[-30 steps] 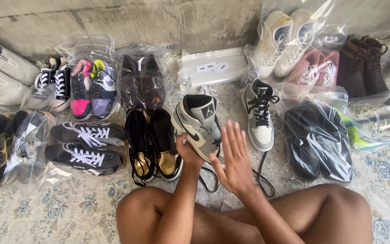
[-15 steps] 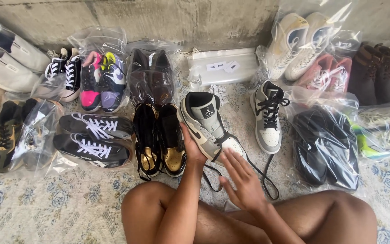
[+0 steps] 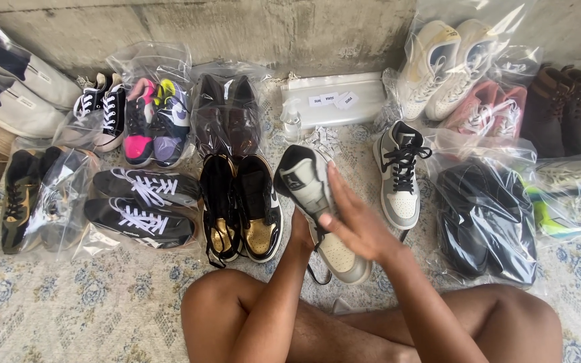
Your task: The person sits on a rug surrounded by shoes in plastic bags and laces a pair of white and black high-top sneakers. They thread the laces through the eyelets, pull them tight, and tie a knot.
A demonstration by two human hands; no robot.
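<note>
Grey and white high-top sneaker (image 3: 317, 212) sits in the middle of the frame, lifted off the floor and tilted with the toe down toward the person's crossed legs. Left hand (image 3: 302, 228) is under and behind it, mostly hidden, so it looks wrapped around the shoe from below but I can't see the fingers properly. Right hand (image 3: 356, 222) lies flat and spread open against the side of the sneaker, fingers pointing to the upper left, a bit blurred

Its matching shoe (image 3: 399, 176) with black laces stands just to the right on the patterned floor covering (image 3: 68, 309). Just left of the held sneaker is a black and gold pair (image 3: 242, 205), and further left two black shoes with white laces (image 3: 139, 202) in plastic. Upper middle has a clear flat pouch with white labels (image 3: 334, 99) against the concrete wall (image 3: 237, 30). Lower right holds a bagged black pair (image 3: 485, 222), upper right a bagged cream pair (image 3: 442, 60) and brown boots (image 3: 566, 107)
</note>
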